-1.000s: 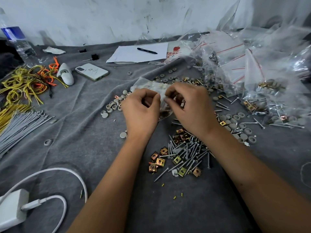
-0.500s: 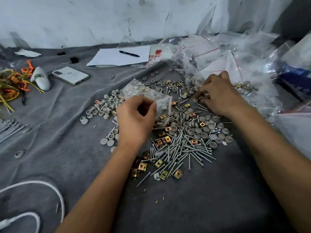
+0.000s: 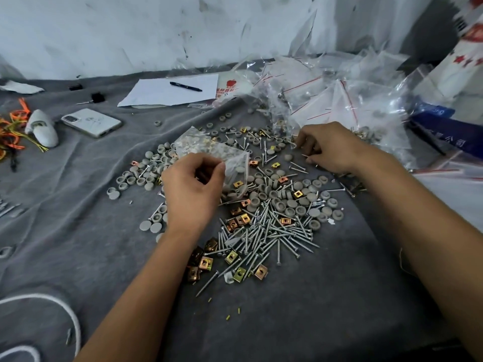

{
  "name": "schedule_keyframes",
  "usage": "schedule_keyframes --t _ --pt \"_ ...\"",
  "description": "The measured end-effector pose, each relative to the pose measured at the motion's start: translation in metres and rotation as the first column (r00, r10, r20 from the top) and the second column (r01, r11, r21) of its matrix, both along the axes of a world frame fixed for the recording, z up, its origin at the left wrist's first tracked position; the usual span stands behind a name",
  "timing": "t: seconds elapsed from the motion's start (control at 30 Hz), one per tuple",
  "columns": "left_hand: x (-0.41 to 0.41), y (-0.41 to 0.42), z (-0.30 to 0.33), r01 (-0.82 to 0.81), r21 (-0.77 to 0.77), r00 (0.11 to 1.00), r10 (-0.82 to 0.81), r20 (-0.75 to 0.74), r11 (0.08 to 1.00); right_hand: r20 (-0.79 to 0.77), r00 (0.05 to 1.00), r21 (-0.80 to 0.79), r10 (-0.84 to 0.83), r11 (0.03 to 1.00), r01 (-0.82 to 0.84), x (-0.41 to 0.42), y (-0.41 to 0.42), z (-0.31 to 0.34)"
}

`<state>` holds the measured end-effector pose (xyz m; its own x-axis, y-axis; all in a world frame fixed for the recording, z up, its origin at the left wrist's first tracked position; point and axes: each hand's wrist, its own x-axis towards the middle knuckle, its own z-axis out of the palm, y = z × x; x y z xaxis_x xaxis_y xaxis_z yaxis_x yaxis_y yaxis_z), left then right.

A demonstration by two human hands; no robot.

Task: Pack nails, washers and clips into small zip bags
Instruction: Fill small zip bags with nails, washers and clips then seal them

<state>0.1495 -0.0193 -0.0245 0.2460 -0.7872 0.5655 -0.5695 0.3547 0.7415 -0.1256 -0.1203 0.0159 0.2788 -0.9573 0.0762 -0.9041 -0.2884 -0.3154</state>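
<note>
Left hand holds the bag while the right goes picking among the nails

The left hand (image 3: pixel 194 189) pinches the mouth of a small zip bag (image 3: pixel 214 152) between thumb and fingers, holding it just above the grey cloth (image 3: pixel 78 205); a few washers and a clip show through the plastic. A second ago both hands were together at the bag; since then the right hand (image 3: pixel 332 147) has reached away to the far edge of the scattered pile, fingers curled down among nails (image 3: pixel 269 231) and washers (image 3: pixel 287 202), apparently pinching a nail, though what it has hold of is not clear. The brass clips (image 3: pixel 235 223) lie mixed through the heap. This looks like another pick for a bag only partly filled, with filled bags (image 3: pixel 326 100) stacked beyond
</note>
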Motion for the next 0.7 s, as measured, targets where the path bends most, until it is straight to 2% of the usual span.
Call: schedule_keyframes --t 0.07,0.23,0.47,0.7 --pt "0.000 -0.001 0.000 -0.003 0.000 1.000 0.003 0.006 1.000 0.022 1.000 -0.019 -0.012 1.000 0.013 -0.005 0.000 0.001" --pt "0.001 -0.001 -0.001 -0.003 -0.013 1.000 0.003 0.014 1.000 -0.067 0.995 -0.136 -0.078 0.988 0.068 -0.009 -0.002 -0.001" --pt "0.000 0.000 0.000 -0.010 -0.027 1.000 0.011 0.024 1.000 -0.164 0.977 -0.115 -0.137 0.986 0.119 0.002 -0.001 0.001" --pt "0.000 -0.001 -0.001 -0.008 -0.029 0.999 0.009 0.043 1.000 -0.304 0.944 -0.125 -0.128 0.988 0.094 0.012 0.011 -0.005"
